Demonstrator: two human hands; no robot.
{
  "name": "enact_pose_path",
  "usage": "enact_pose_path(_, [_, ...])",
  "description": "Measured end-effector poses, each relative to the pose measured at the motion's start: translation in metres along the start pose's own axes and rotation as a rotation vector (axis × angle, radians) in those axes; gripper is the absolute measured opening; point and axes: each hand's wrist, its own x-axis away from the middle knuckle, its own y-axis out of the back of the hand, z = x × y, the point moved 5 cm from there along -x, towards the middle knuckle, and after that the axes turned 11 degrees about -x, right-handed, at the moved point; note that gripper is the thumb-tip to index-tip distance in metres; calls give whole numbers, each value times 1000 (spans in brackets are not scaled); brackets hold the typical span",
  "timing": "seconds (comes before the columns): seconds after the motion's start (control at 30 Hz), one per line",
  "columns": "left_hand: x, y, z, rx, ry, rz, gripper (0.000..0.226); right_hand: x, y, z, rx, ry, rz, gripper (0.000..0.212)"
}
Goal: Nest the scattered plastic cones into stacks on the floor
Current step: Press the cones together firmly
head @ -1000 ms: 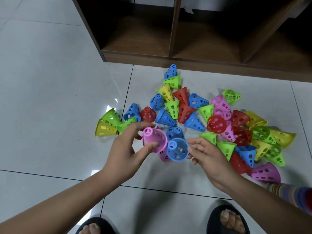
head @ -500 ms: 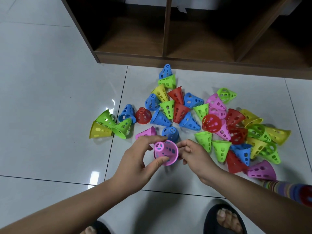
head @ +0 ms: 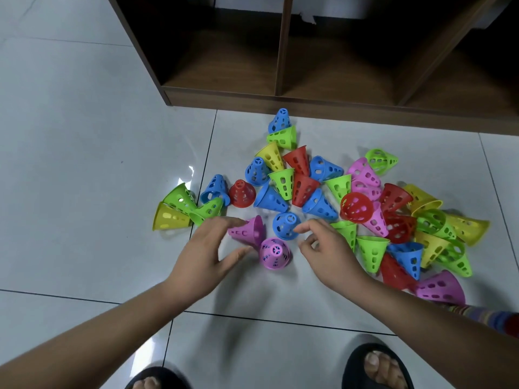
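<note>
Brown wooden shelf unit (head: pixel 323 68) at back, pale tiled floor (head: pixel 84 136) in front. Big messy pile of plastic cones (head: pixel 365 209) scattered on floor, mostly right of centre. Left hand (head: pixel 209 249) spread wide, nothing held, thumb just beside upright pink cone (head: pixel 274 253). Right hand (head: pixel 327 248) loose, fingers curled, empty, fingertips near blue cone (head: pixel 286 225). Another pink cone (head: pixel 248 231) lying on side by left fingers.

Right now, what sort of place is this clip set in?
Probably a room in a home: glossy pale floor tiles, a low wooden open shelf unit standing on them, and slippered feet beside toy-like plastic cones.
</note>
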Motion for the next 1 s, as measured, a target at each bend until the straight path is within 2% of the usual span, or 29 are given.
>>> enact_pose_path(0.23, [-5, 27, 64, -205, 20, -90, 38, -16, 2, 11, 234, 222, 54, 30])
enact_pose_path(0.4, [-4, 46, 115, -386, 155, -132, 49, -26, 0, 8, 394, 270, 104, 42])
enact_pose_path(0.53, [0, 46, 149, -322, 316, -48, 67, -27, 0, 3, 409, 283, 134, 46])
enact_pose_path(0.63, [6, 40, 154, -208, 359, 8, 72, -24, 1, 1, 426, 309, 127, 46])
enact_pose_path(0.73, [14, 39, 152, -139, 379, -15, 78, -19, 2, -4, 434, 320, 116, 46])
enact_pose_path(0.87, [25, 32, 146, -118, 349, -1, 80, -11, 8, -12, 428, 299, 92, 42])
enact_pose_path(1.0, [34, 24, 143, -150, 313, 58, 67, -5, 10, -19, 425, 273, 73, 35])
